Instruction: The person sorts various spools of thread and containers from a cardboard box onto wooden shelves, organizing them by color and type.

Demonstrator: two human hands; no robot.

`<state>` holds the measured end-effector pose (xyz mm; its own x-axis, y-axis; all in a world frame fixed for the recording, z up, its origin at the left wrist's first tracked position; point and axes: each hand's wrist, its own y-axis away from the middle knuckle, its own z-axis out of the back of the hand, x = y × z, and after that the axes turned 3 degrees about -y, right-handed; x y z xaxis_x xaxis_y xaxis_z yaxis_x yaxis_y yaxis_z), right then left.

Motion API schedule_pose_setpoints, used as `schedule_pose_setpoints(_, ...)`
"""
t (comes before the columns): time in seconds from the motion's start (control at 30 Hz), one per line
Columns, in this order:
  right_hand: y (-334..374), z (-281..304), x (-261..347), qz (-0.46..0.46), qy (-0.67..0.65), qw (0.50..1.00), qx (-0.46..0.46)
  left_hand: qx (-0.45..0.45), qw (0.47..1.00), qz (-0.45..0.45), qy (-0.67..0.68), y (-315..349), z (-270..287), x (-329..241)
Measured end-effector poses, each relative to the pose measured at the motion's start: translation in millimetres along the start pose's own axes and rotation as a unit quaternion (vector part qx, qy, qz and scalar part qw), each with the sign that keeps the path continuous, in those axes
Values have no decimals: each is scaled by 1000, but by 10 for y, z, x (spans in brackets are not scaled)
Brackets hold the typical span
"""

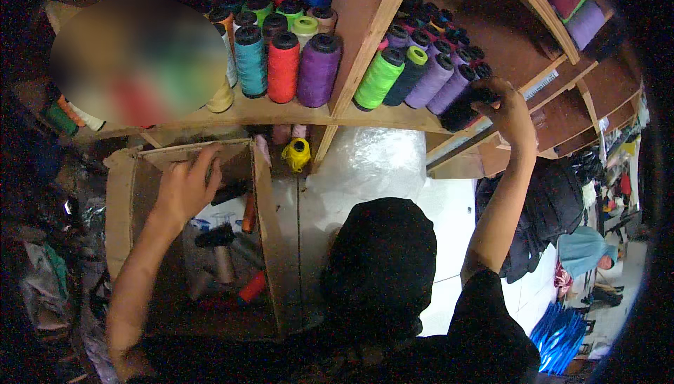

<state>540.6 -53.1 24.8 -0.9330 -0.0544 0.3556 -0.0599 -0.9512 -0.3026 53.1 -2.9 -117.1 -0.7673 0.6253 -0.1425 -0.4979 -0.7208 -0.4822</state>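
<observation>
My right hand (507, 111) reaches up to the wooden shelf, its fingers closed at the upper part of a black thread spool (458, 111). That spool stands at the right end of a front row, next to a lilac spool (453, 89). On the left, my left hand (186, 186) lies over the far rim of an open cardboard box (269, 243), fingers apart and touching the rim. Inside the box are a red spool (253, 287), a beige spool (223, 265), an orange-brown spool (249, 213) and dark pieces too dim to make out.
A wooden upright (372, 43) divides the shelf; spools in several colours fill both bays. Below, a yellow spool (298, 155) sits beside clear plastic wrapping (372, 156). Black bags (537, 208) and a blue bundle (559, 338) are at right. Beyond them is a person in teal (584, 250).
</observation>
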Motion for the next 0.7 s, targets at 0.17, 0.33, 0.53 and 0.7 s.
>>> schedule_pose_setpoints(0.17, -12, -31, 97, -38, 16, 999, 10, 25, 1000, 1, -11, 17, -26, 42)
schedule_pose_setpoints(0.33, 40, -68, -53, 24, 14, 998, -57, 4, 999, -29, -16, -16, 2, 20)
schedule_pose_setpoints(0.53, 189, -225, -203, -71, -42, 940, -330, 24, 999, 17, -22, -24, 72, 5)
schedule_pose_setpoints(0.7, 391, -643, -517, -112, -234, 848, -462, -15, 1000, -2, 12, -78, 32, 99)
